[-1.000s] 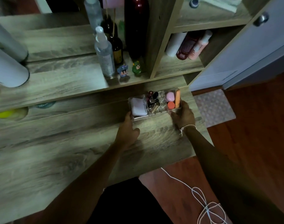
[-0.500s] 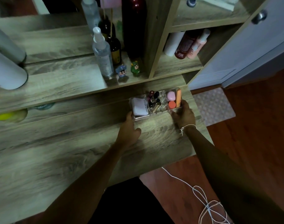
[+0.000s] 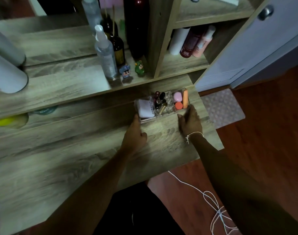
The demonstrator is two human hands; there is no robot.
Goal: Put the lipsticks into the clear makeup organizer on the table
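Now the clear makeup organizer (image 3: 163, 114) sits near the table's (image 3: 76, 158) right rear edge, holding a white pouch (image 3: 145, 108) on its left, several lipsticks (image 3: 161, 103) upright in the middle, and pink and orange sponges (image 3: 180, 100) on its right. Left hand (image 3: 134, 134) touches its front-left corner, fingers curled; right hand (image 3: 190, 122) cups its front-right corner.
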